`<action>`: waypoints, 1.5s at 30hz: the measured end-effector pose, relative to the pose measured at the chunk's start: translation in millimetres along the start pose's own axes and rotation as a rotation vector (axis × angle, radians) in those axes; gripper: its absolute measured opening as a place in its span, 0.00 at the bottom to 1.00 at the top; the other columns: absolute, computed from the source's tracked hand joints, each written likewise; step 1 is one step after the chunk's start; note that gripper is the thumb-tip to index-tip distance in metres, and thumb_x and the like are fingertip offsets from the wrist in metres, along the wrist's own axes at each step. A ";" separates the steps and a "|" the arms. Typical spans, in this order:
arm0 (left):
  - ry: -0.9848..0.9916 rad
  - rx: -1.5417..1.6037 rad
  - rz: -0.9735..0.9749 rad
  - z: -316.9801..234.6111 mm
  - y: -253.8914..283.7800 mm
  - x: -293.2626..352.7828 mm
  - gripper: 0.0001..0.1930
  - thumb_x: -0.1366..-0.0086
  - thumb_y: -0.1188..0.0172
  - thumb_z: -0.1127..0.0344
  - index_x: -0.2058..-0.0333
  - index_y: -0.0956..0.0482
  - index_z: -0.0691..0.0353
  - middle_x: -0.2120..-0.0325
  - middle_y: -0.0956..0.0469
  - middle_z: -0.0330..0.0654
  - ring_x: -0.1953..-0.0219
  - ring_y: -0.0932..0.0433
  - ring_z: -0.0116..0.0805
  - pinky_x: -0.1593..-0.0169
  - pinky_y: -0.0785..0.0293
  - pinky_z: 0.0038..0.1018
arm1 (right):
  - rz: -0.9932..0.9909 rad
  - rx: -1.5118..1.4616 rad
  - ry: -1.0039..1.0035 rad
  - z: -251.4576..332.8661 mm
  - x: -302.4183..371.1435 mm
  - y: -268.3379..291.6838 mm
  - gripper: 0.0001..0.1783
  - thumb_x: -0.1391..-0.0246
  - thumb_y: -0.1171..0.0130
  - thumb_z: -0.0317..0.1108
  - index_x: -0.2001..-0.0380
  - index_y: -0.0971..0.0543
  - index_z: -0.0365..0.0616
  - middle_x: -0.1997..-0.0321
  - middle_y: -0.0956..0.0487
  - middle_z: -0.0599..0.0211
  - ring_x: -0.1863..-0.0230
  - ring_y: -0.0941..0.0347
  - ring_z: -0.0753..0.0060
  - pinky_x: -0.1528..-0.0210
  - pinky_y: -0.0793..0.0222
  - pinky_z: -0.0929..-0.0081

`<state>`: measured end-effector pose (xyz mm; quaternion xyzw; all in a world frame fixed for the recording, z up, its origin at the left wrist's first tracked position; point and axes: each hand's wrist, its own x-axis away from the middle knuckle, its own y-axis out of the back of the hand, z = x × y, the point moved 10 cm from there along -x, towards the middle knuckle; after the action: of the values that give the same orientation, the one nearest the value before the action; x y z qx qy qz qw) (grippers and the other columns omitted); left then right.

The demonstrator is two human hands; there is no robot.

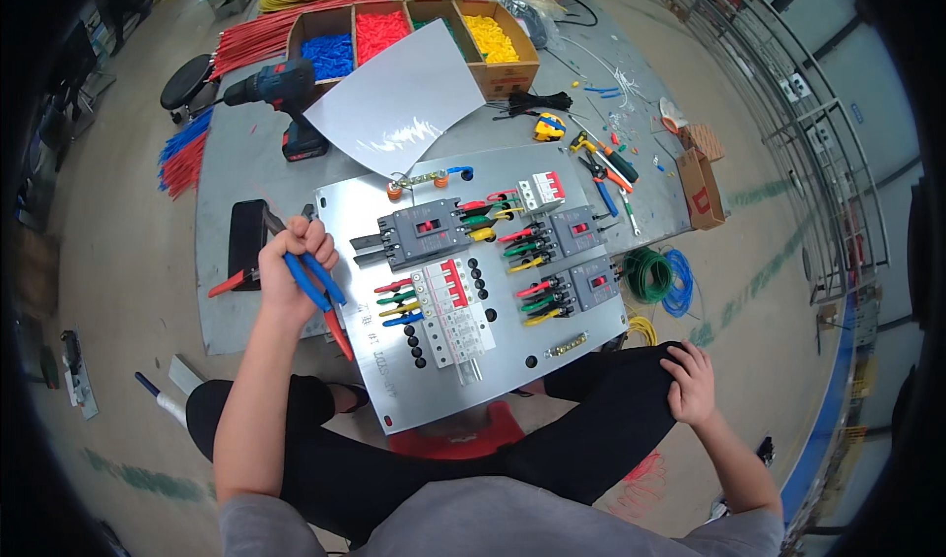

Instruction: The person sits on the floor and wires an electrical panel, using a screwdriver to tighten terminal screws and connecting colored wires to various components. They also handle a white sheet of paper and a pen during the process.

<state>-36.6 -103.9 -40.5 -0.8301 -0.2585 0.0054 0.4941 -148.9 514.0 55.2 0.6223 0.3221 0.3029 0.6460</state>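
Observation:
My left hand (294,262) is closed round blue-handled pliers (317,283), at the left edge of a metal mounting plate (394,399). A red-handled tool (340,335) shows just below that hand; its upper part is hidden. On the plate sit a large grey circuit breaker (426,232), two smaller breakers (574,232) at its right, and a row of white miniature breakers (448,311). Short red, green, yellow and blue wires come off them. My right hand (692,385) rests on my right knee with its fingers laid out, holding nothing.
Behind the plate lie a white sheet (404,104), a cordless drill (281,99) and a cardboard box (512,76) of coloured caps. Hand tools (616,168) and a yellow tape measure (549,127) are at the right. Wire coils (650,276) hang beyond the table's right edge.

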 end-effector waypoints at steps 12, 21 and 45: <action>-0.059 -0.066 -0.306 -6.9 31.3 5.0 0.08 0.48 0.54 0.77 0.73 0.41 0.54 0.75 0.36 0.38 0.74 0.37 0.33 0.68 0.36 0.31 | 0.392 -0.008 0.408 17.9 -32.0 -18.9 0.27 0.54 0.42 0.43 0.49 0.16 0.48 0.45 0.16 0.60 0.42 0.22 0.51 0.36 0.29 0.50; 0.058 0.081 -0.202 -16.5 26.4 5.9 0.09 0.49 0.54 0.78 0.74 0.42 0.54 0.77 0.38 0.35 0.84 0.46 0.26 0.81 0.47 0.24 | 0.374 -0.106 0.377 7.5 -42.2 -22.5 0.27 0.54 0.42 0.44 0.51 0.15 0.47 0.45 0.16 0.59 0.43 0.22 0.49 0.37 0.30 0.51; 0.224 -0.048 0.010 1.2 14.9 -9.9 0.19 0.62 0.52 0.77 0.68 0.42 0.53 0.75 0.40 0.38 0.76 0.38 0.32 0.70 0.38 0.29 | 0.450 -0.201 0.344 -17.4 -97.9 -53.3 0.25 0.53 0.42 0.49 0.55 0.15 0.48 0.52 0.16 0.60 0.49 0.23 0.48 0.45 0.29 0.49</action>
<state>-39.2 -112.8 -55.9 -0.8385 -0.1975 -0.0909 0.4996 -222.8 444.8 5.5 0.5505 0.2490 0.5699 0.5569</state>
